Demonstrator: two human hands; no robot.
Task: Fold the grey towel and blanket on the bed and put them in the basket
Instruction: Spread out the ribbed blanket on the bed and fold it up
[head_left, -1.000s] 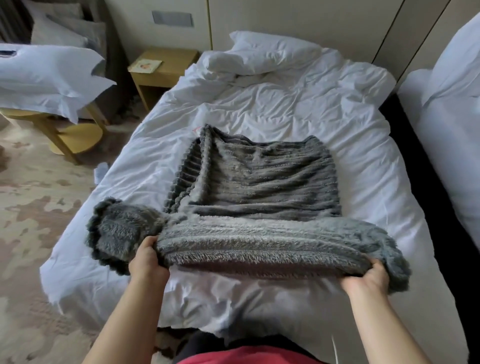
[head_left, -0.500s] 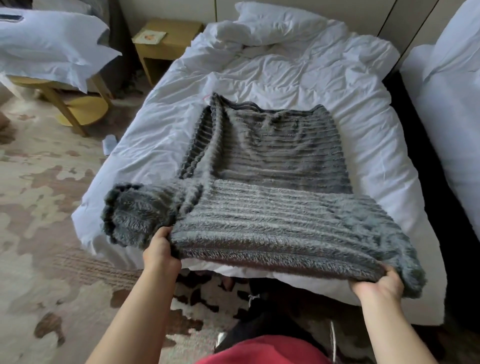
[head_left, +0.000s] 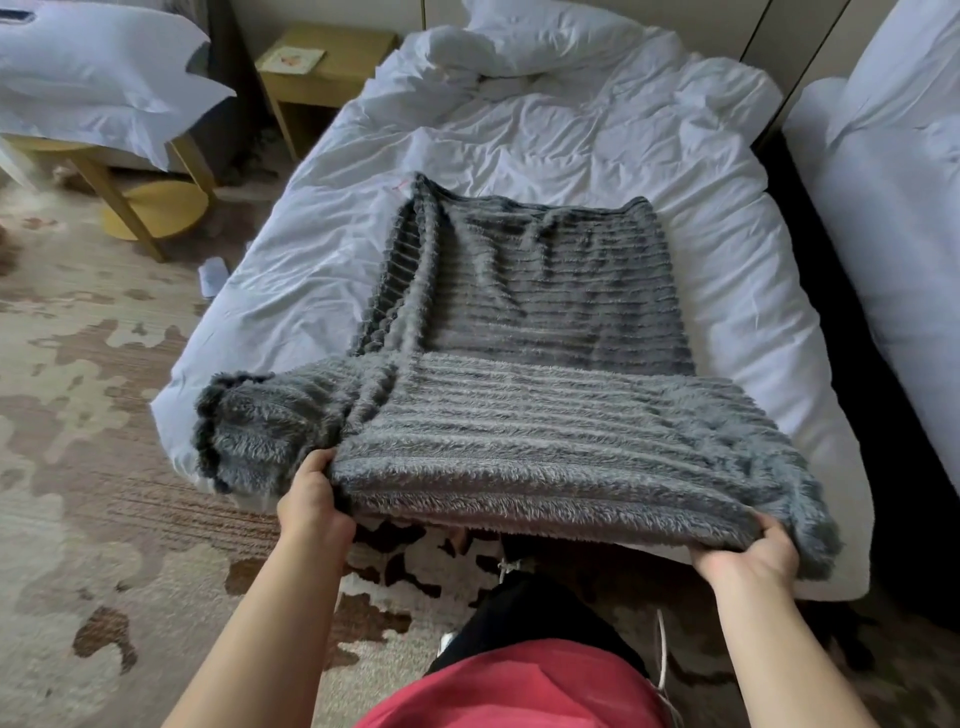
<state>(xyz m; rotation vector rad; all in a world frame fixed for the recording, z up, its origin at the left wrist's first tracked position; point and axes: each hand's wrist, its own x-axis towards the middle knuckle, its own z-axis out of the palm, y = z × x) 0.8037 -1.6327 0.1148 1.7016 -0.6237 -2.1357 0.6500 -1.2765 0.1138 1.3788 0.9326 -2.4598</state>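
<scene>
White bed, crumpled duvet. Grey blanket lies lengthwise on bed, its near edge raised past the bed's foot. Left grip and right grip each curl round that edge; the blanket runs straight ahead towards the bed's head.

A person is wearing a red top over black trousers, a thin white cord hanging at its right side. Bare forearms are running to the left hand and right hand.

no writing can be read (the card on the nightstand is too small).
</scene>
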